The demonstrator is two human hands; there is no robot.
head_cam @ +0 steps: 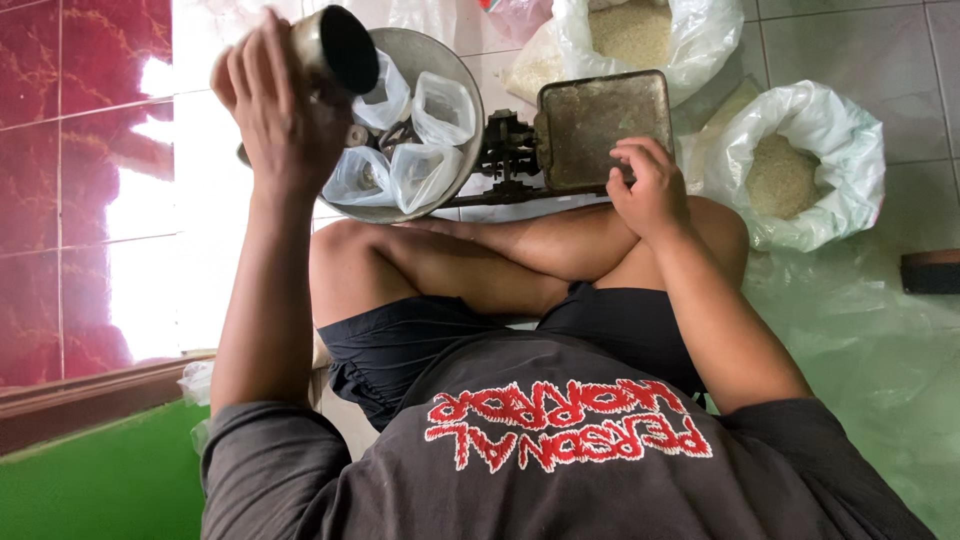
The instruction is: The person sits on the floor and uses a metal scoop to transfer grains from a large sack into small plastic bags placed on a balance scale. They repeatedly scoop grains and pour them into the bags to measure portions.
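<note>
The tiled floor (850, 40) carries a balance scale (510, 150), two open sacks of rice (790, 170) (640, 35) just beside it, and a clear plastic sheet (870, 350). A person sits cross-legged on the floor, against the scale.

We see a pale tiled floor (850, 40) with thin grout lines. Left of it runs a wall (60, 200) of glossy red marbled tiles, where strong daylight makes white glare that spills onto the floor beside it. Below the wall lies a brown wooden ledge (90, 395), and below that a flat green surface (100, 480). On the floor's right part a clear plastic sheet (880, 350) lies crumpled, giving the tiles a greenish cast. At the sheet's right edge sits a dark brown block (930, 271), cut off by the frame.
</note>
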